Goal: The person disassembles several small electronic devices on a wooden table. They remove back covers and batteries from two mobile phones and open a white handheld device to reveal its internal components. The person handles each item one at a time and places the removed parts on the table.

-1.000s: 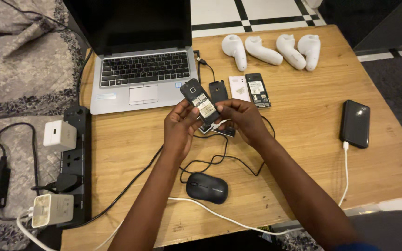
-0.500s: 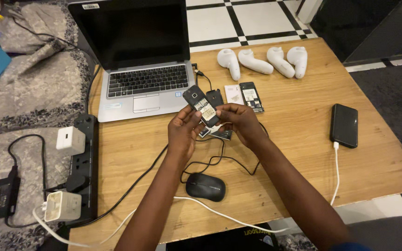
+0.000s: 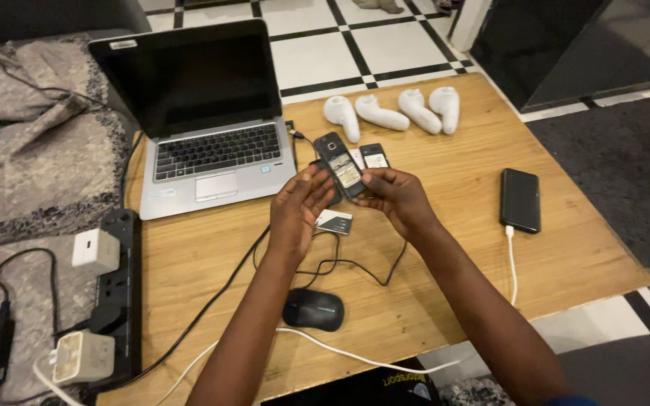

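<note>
Both of my hands hold a small dark mobile phone (image 3: 339,162) with its back cover off, raised above the wooden table (image 3: 445,263). My left hand (image 3: 300,207) grips its lower left side, and my right hand (image 3: 395,197) grips its lower right side. The phone's open back shows a pale label. A small dark flat part (image 3: 375,155) lies on the table just behind my right hand. A white-and-dark card-like piece (image 3: 335,222) lies under my hands.
An open laptop (image 3: 205,128) sits at the back left. Several white curved controllers (image 3: 389,114) lie at the back. A black power bank (image 3: 520,200) with a white cable is at the right. A black mouse (image 3: 313,309) and cables lie near the front. A power strip (image 3: 114,293) hangs at the left.
The view has shifted, so everything sits a little lower and to the right in the picture. My hands keep hold of the phone in much the same pose.
</note>
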